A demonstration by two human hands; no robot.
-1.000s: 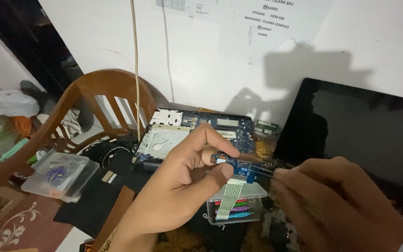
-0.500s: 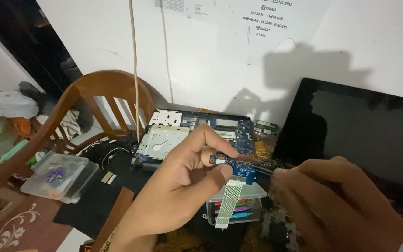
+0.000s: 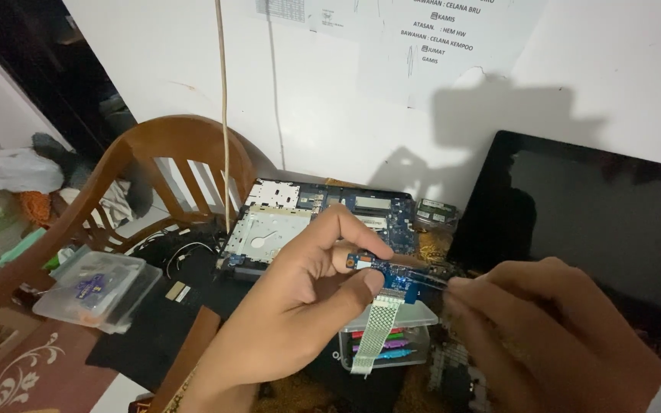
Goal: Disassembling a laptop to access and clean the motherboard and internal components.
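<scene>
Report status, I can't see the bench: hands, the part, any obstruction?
Left hand pinching small blue circuit board, ribbon cable hanging. Right hand on the board's far end. Nothing between them.

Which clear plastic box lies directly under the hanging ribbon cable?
The clear box holding colourful tools, below the ribbon cable; the other box sits far left by the chair.

The left hand (image 3: pixel 300 306) is raised from the lower left, palm turned inward, its forefinger arched over and thumb (image 3: pixel 346 294) pressed up beneath in a pinch. The right hand (image 3: pixel 552 336) comes in from the lower right, knuckles up, fingers curled tightly together towards the left hand's fingertips.
</scene>
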